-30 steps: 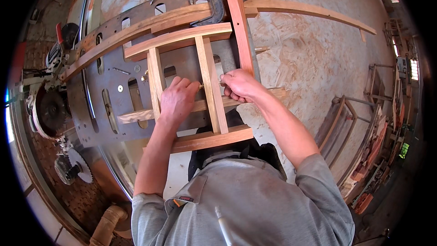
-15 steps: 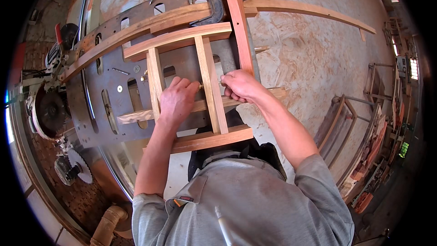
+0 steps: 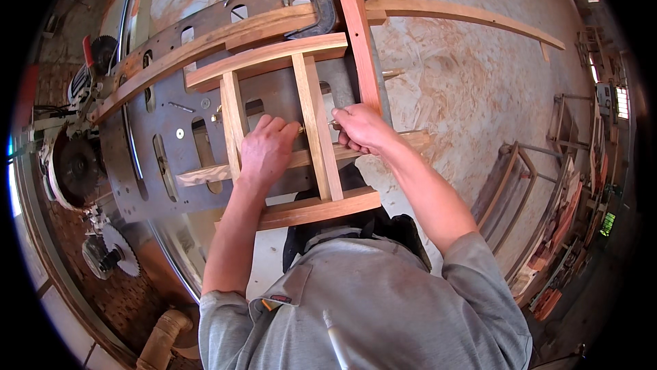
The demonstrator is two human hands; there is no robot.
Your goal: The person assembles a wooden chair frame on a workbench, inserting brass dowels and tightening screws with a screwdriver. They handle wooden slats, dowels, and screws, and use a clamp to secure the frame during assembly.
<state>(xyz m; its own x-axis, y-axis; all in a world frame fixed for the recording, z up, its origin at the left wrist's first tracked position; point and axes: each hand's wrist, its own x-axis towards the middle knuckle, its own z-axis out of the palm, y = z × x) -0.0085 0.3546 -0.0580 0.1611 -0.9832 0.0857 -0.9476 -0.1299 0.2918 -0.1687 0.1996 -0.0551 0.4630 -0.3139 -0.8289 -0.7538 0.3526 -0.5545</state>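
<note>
A wooden frame with two long rails, the far rail and the near rail, lies over the metal table. Two crosspieces join them, a left crosspiece and a right crosspiece. Between these, my left hand is closed at a small brass-coloured fitting against the right crosspiece's left face. On that crosspiece's other side, my right hand pinches a slim metal piece; the fingers hide most of it. Another brass-coloured fitting sits on the left crosspiece's outer face. A wooden bar passes beneath the frame.
A black C-clamp grips a long wooden strip at the far edge of the slotted metal table. An upright reddish board stands right of the frame. Circular saw blades are at the left.
Both hands stay at the right crosspiece with almost no visible movement. The frame's far rail has shifted very slightly to the left.
</note>
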